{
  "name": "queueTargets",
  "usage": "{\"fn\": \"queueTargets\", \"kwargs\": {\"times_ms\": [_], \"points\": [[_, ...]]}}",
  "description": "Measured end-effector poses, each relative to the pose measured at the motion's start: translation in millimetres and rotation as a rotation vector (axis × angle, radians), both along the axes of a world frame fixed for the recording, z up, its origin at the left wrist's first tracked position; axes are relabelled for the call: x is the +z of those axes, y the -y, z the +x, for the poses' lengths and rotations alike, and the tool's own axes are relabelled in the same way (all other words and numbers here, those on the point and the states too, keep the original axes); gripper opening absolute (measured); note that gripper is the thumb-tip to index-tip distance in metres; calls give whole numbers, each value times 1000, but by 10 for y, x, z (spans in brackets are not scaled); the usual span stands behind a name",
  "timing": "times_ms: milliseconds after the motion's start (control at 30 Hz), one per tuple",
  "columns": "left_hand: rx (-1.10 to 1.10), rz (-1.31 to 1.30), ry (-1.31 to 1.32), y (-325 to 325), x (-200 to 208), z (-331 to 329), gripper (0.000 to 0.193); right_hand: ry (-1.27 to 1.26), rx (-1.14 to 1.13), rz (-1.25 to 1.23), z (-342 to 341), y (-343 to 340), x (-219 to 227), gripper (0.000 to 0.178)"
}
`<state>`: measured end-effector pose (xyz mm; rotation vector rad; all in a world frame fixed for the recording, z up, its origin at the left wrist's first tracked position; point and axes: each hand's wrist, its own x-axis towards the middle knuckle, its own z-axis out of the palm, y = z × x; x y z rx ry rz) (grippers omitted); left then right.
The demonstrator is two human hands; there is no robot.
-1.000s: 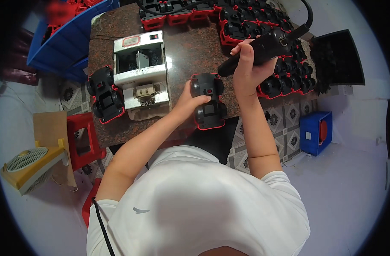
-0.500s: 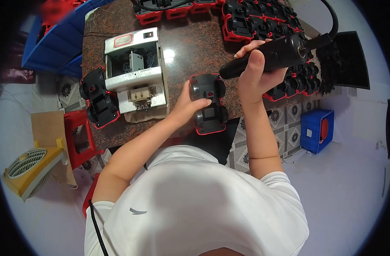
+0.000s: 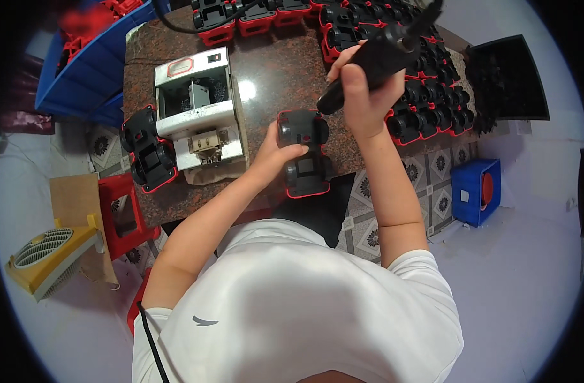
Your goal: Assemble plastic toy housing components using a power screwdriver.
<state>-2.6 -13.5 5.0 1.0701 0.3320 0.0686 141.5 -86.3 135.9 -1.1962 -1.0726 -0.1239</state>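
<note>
Gripping a black-and-red wheeled chassis (image 3: pixel 312 165) by its left side, the left hand (image 3: pixel 274 158) lays its thumb across the top; its other fingers are mostly hidden. The chassis sits at the near edge of the speckled stone table (image 3: pixel 266 73), wheels out to either side. The right hand is wrapped (image 3: pixel 370 105) around a black handheld tool (image 3: pixel 376 62), whose narrow end points at the chassis's far right corner — whether it touches cannot be told.

Left of the left hand, a white metal machine (image 3: pixel 196 120) takes up much of the table, with a second chassis (image 3: pixel 151 156) against its outer side. Rows of similar chassis (image 3: pixel 429 115) crowd the right side, partly covered by the right hand and tool; more stand along the far edge, where a black cable (image 3: pixel 180 29) loops across. Around the table are a blue bin (image 3: pixel 75 83) of red parts, a red stool (image 3: pixel 121 239), a yellow fan (image 3: pixel 81 241) — and, on the right, a blue crate (image 3: pixel 465 199).
</note>
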Motion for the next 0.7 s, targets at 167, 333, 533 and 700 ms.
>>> {"fn": "queueTargets", "kwargs": {"times_ms": [167,333,533,700], "points": [[0,40,-4,-5,-35,-11,73,-5,-55,3,-73,-38,51,30],[12,10,6,12,-80,2,73,-5,-55,31,25,5,14,36],[-7,6,-26,-10,-21,-20,73,-116,1,127,22,-36,-33,53],[-22,38,-24,-9,-52,-9,71,-95,-30,143,-11,-5,-56,58]]}}
